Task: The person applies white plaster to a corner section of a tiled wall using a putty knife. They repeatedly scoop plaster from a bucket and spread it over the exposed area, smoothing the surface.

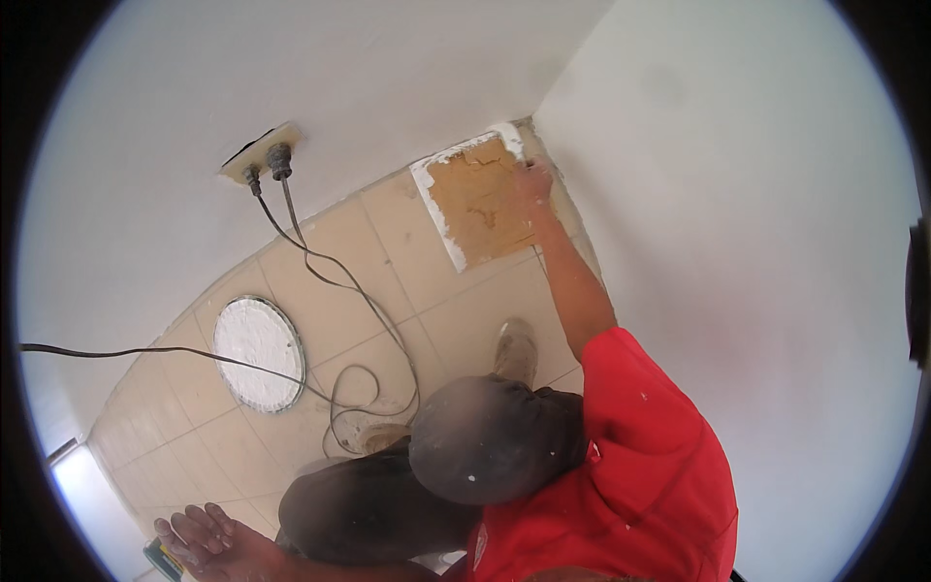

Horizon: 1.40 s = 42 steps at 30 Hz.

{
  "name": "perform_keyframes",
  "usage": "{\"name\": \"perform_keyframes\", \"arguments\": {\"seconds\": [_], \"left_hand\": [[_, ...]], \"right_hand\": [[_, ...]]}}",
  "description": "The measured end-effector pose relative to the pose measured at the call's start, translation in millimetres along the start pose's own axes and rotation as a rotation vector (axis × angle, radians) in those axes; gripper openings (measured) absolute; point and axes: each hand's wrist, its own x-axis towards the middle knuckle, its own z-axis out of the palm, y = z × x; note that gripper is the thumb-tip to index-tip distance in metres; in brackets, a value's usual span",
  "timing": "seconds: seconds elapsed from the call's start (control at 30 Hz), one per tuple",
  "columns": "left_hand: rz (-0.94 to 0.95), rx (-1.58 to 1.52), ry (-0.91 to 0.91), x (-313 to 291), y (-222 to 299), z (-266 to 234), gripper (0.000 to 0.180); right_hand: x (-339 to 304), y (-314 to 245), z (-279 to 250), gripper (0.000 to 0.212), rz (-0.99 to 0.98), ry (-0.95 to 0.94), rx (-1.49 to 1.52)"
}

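Note:
My right hand point(533, 180) reaches out to the room's far corner and touches the upper right edge of a bare brown patch point(480, 204) where a floor tile is gone. White plaster rims the patch on its left and top. The fingers are curled, and whether they hold anything is not visible. My left hand point(208, 538) rests low at the lower left with its fingers spread and nothing in it. It lies beside a small yellow and blue object point(161, 559). My red shirt point(630, 466) and dark trouser knee point(490, 436) fill the lower middle.
Beige floor tiles point(339, 291) meet white walls point(737, 194). A wall socket point(262, 153) holds two plugs, and black cables point(359, 378) loop from it across the floor. A round white-filled container point(259, 354) stands to the left. My dusty shoe point(515, 349) points at the patch.

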Motion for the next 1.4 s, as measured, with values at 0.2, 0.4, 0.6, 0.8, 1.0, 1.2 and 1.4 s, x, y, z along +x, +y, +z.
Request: {"name": "perform_keyframes", "arguments": {"seconds": [0.2,0.4,0.6,0.8,1.0,1.2,1.4], "left_hand": [[-0.026,-0.068,0.013,-1.1,-12.8,7.8,0.048],[-0.023,-0.038,0.031,0.7,-14.8,9.3,0.048],[-0.034,-0.101,-0.011,5.3,-18.7,2.7,0.048],[0.023,-0.056,0.04,-0.3,-7.8,4.5,0.047],[-0.016,-0.072,-0.023,3.6,-9.7,6.1,0.048],[0.036,-0.03,0.059,-1.8,-2.7,11.9,0.051],[0.025,-0.07,0.05,0.0,-2.9,-2.3,0.051]], "right_hand": [[17.1,37.3,-43.5,0.017,0.122,-0.023,0.256],[15.2,41.7,-31.1,0.015,0.075,-0.091,0.347],[34.7,39.2,-18.4,0.013,0.16,-0.026,0.353],[26.2,32.0,-18.9,0.014,0.098,-0.039,0.303],[-40.6,-36.3,10.7,0.021,-0.06,-0.21,0.168],[-52.7,-54.2,-3.4,0.023,0.048,-0.262,0.233],[-4.8,-0.5,-14.5,0.024,0.082,-0.029,0.15]]}}
